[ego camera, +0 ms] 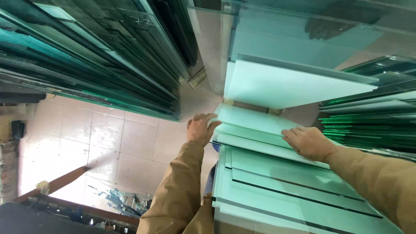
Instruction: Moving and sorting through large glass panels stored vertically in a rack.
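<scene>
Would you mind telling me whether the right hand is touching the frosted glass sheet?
Touching. The head view shows the right hand lying flat on the frosted glass sheet, no gap visible.

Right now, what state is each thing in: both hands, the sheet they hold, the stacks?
Left hand: gripping the sheet's left edge.
Right hand: flat on the sheet's face.
Frosted sheet: held, tilted off the stack.
Frosted stack: sheets layered, edges stepped.
Green stack: leaning, untouched.
Glass shards: broken, on the tiled floor.

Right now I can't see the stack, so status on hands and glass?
Left hand grips frosted pane edge. Right hand flat on pane. More panes stacked beneath; glass racks close alongside.
</scene>
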